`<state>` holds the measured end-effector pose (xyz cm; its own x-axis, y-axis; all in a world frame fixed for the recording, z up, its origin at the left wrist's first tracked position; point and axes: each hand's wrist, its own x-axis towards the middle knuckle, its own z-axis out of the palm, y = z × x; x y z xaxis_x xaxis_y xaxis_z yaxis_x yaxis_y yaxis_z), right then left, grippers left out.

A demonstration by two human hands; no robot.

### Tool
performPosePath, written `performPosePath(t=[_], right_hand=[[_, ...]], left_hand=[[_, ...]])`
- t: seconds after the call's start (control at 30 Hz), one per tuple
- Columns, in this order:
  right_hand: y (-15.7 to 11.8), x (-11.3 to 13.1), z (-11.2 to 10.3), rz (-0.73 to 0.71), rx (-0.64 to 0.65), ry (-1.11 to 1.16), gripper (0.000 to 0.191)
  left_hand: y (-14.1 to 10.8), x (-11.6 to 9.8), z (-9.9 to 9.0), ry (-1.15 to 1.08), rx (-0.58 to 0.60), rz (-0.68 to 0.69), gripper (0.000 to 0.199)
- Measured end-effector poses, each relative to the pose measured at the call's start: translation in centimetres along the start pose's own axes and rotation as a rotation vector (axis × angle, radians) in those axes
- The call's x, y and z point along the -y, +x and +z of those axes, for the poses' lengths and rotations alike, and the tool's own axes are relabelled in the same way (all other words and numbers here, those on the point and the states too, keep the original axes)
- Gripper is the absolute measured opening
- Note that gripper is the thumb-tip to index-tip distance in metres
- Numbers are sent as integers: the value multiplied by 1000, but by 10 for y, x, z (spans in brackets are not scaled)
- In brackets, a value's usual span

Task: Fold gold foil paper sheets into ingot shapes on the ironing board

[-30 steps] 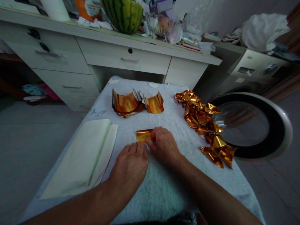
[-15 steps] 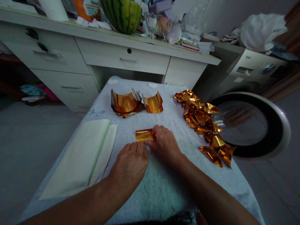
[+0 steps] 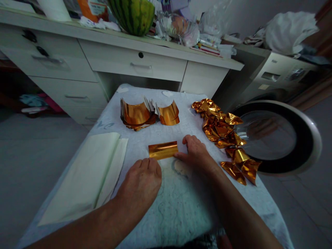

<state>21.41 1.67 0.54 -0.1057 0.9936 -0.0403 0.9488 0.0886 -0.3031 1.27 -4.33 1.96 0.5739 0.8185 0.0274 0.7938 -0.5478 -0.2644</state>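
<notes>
L hand (image 3: 144, 176), at 7 o'clock of the shiny gold oblong foil piece (image 3: 163, 150): knuckles up, fingers curled, tips at its near L edge, prob. to pin it. Tips are hidden, so can't tell if that grip is clenched on it. R hand (image 3: 197, 155), 3 o'clock: grip released, fingers spread & apart from the foil, thumb tip at or just beside its R end, perhaps b/c the L can steady it.

The foil lies approx. mid pale-blue-grey cloth-covered worktop (image 3: 168, 211); rolled or folded, can't tell.

Further out, 11 o'clock: wide stack of curved copper-gold foil sheets w/ pale backs (image 3: 137, 113); beside it at 12, smaller curved gold foil stack (image 3: 169, 114), both prob. there for easy reach. 2 to 4: long heap of crumpled gold foil pieces (image 3: 218, 130), prob. kept apart from the sheets. 8: flat off-white paper packet (image 3: 81, 173).

Beyond, 12: white drawer unit (image 3: 163, 67); 2: silver-grey washing machine (image 3: 261, 81).
</notes>
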Motion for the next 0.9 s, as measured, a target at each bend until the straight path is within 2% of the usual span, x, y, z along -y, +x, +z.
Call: performPosePath(t=[0.27,0.43,0.6,0.73,0.9], right_hand=[[2,-11,-5,-33,22,32,37],[1,-13,-10,-68,38,173,28],[-2,1,-11,-184,31,396,46],[1,10,-3,-178,-45,347,38],[8,9,2,-179,20,228,22]], left_hand=[[-2,-1,0,25,-15,8,29],[-1,-1,1,24,-3,20,28],[-2,-1,3,30,-1,26,31],[0,-1,3,12,9,26,31],[0,-1,0,6,27,16,29]])
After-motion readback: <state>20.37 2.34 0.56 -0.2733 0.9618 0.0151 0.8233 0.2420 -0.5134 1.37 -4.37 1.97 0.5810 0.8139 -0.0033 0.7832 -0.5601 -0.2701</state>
